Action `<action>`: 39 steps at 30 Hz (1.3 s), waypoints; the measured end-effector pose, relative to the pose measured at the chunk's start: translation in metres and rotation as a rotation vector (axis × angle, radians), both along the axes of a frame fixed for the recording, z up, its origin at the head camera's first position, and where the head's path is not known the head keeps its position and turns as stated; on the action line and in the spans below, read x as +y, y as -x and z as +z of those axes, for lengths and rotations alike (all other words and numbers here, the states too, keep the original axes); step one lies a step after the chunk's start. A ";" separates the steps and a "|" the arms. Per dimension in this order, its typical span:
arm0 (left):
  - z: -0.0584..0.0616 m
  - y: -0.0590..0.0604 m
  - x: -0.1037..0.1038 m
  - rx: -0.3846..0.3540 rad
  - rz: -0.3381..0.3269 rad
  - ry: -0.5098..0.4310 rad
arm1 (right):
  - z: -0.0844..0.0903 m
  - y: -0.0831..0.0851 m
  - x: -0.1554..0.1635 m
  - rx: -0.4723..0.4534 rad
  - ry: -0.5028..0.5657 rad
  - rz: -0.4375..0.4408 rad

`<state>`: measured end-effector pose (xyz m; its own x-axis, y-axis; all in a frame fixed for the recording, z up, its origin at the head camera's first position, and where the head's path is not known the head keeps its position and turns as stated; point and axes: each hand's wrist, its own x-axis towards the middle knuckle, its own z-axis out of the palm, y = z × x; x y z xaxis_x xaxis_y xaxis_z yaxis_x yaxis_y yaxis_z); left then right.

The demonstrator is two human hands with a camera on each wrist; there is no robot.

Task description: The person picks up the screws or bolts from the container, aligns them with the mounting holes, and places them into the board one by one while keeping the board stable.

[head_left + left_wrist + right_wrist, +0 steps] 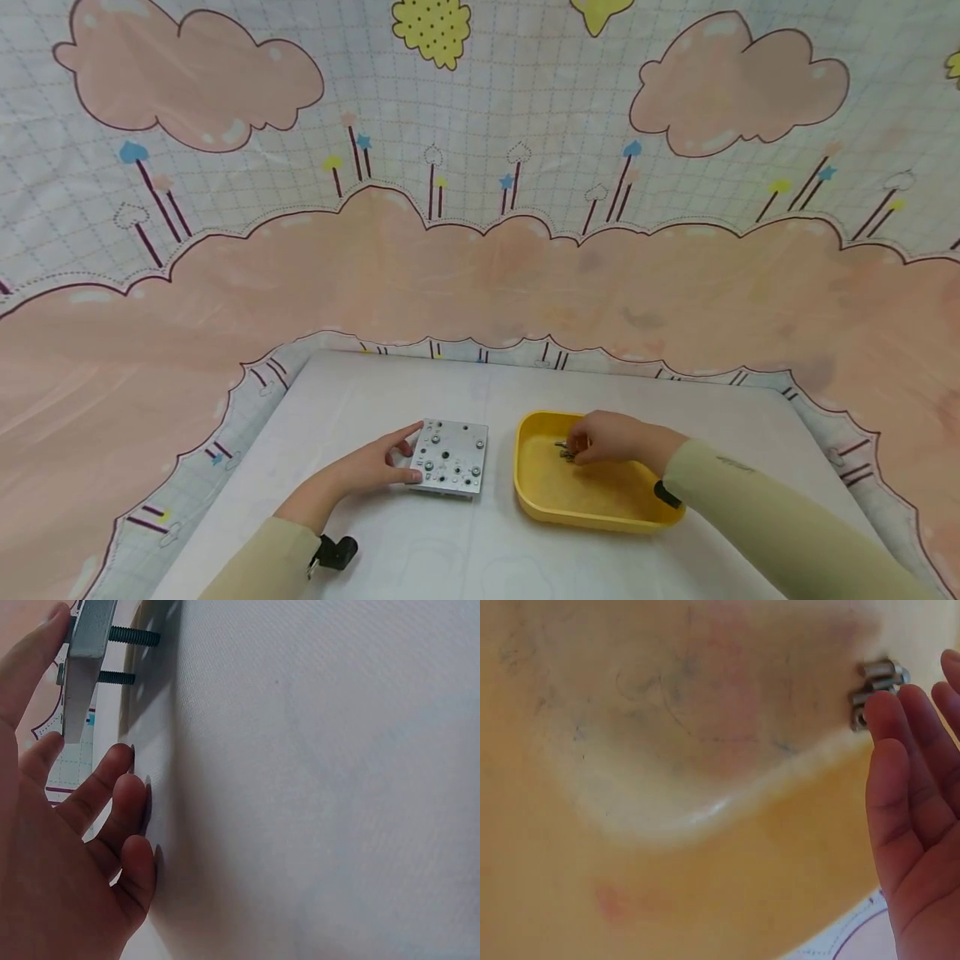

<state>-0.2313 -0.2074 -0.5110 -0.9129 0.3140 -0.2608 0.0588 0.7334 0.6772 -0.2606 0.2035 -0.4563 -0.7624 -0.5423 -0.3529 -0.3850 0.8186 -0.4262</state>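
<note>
Left hand (375, 471) at lower centre-left of the head view, thumb and forefinger spread along the near-left edge of the plate (452, 457), apparently steadying it where it stands raised on its bolts (133, 636) off the tabletop (420, 550); remaining fingers (124, 799) relaxed against the cloth. Right hand (606, 437) dipped into the tray (600, 521) just right of the plate, fingers loosely straight beside the small nuts (877, 690), nothing visibly gripped. Bare tabletop around both, tray rim walling the right hand.
</note>
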 end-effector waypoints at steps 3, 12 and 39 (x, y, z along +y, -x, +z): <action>-0.001 0.001 0.000 0.000 -0.001 0.006 | -0.004 0.000 -0.005 -0.008 -0.008 0.003; -0.001 0.002 0.000 0.002 -0.007 0.000 | -0.014 0.002 -0.007 0.082 -0.057 0.070; -0.004 0.003 -0.001 0.001 0.000 -0.011 | -0.025 0.002 -0.008 0.169 -0.042 0.236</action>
<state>-0.2340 -0.2080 -0.5155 -0.9131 0.3168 -0.2565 0.0596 0.7262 0.6849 -0.2627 0.1957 -0.4814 -0.6667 -0.6995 -0.2573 -0.6297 0.7133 -0.3077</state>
